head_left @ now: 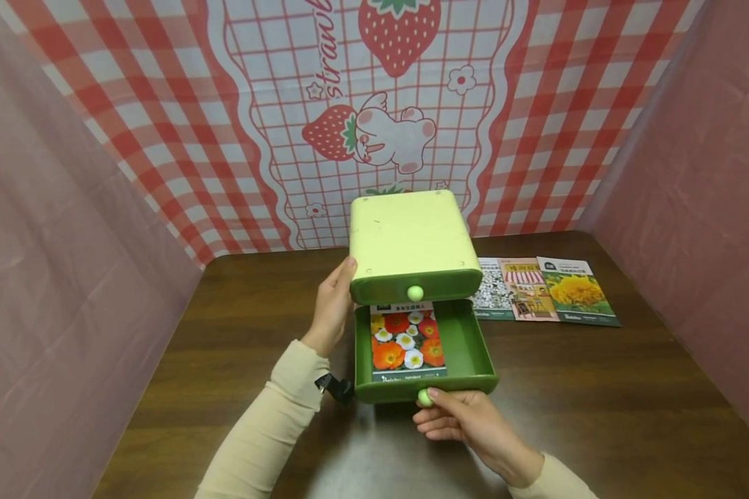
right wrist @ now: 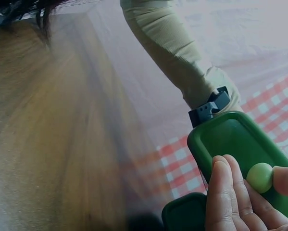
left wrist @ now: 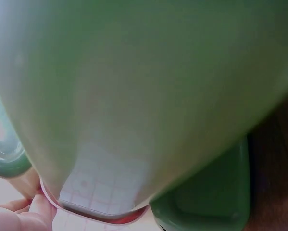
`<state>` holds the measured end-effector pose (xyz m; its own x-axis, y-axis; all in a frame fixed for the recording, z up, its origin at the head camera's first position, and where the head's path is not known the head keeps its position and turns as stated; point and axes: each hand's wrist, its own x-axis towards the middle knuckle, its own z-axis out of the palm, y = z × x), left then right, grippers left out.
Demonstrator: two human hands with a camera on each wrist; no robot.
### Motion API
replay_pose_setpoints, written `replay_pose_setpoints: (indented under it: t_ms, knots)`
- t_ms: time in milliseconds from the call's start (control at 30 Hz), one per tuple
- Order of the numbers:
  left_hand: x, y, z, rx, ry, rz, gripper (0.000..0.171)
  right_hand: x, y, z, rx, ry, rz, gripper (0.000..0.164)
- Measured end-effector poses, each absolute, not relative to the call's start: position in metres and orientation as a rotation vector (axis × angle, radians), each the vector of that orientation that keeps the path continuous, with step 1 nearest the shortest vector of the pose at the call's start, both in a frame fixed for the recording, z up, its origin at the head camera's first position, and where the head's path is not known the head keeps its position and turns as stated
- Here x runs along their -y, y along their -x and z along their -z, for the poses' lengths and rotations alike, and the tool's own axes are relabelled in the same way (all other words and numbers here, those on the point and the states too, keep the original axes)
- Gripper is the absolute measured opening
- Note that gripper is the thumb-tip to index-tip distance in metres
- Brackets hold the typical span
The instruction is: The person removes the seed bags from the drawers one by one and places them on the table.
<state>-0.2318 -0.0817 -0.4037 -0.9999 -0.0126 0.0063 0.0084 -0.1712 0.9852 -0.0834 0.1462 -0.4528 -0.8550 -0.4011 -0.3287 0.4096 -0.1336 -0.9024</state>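
Note:
A small two-drawer cabinet with a pale yellow top (head_left: 412,232) stands on the table. Its green upper drawer (head_left: 381,286) is closed, while the lower drawer (head_left: 468,346) is pulled out. Inside the lower one, toward its left side, lies a seed packet (head_left: 406,343) picturing orange, red and white flowers. My right hand (head_left: 468,419) pinches the round light-green knob (right wrist: 260,177) of that lower drawer. Against the cabinet's left side rests my left hand (head_left: 333,305), fingertips near the upper front corner; part of this hand also shows low in the left wrist view.
Right of the cabinet lie three overlapping packets: one with white flowers (head_left: 494,291), one with a shop drawing (head_left: 528,291) and one with a yellow flower (head_left: 577,291). A strawberry-print checked cloth (head_left: 243,138) hangs behind the brown table (head_left: 256,305), with pink cloth at both sides.

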Motion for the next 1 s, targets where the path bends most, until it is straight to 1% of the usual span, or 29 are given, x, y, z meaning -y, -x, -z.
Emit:
replay_pose_setpoints:
  t_ms: [133, 467, 833, 1000]
  knots:
    - [0.082, 0.232, 0.404, 2.011, -0.002, 2.398, 0.062, -0.147, 0.082, 0.457, -1.614, -0.018, 2.022, 0.035]
    - [0.082, 0.232, 0.403, 2.016, 0.003, 2.404, 0.063, -0.147, 0.081, 0.467, -1.621, -0.030, 1.989, 0.035]
    - [0.083, 0.233, 0.403, 2.040, 0.025, 2.385, 0.064, -0.147, 0.080, 0.469, -1.606, -0.040, 1.971, 0.037]
    - [0.083, 0.233, 0.402, 2.045, 0.023, 2.383, 0.064, -0.150, 0.079, 0.465, -1.575, -0.005, 1.939, 0.046]
